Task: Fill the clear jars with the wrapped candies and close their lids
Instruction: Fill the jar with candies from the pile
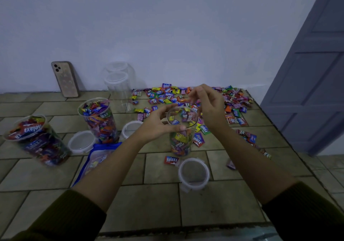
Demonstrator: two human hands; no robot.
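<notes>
Clear plastic jar (181, 142) stands upright on the tiled table (149, 203), straight ahead of the person, its long axis vertical and its open mouth facing up. The left hand (158, 124) grips it near the rim, thumb on the near side and fingers curled round the far side. The right hand (209, 108) hovers just above and to the right of the mouth, fingers bent, tips drawn towards the thumb; whether they pinch a candy cannot be told. The mouth thus lies below and slightly left of those fingertips, while the loose candy pile (234, 101) lies just behind and right of that hand, the nearer of the two to it. Bright wrappers, red, yellow and purple, show through the jar's wall; it looks partly filled, probably short of the rim. Its lid (193, 173) lies flat on the table just in front, not yet fitted
</notes>
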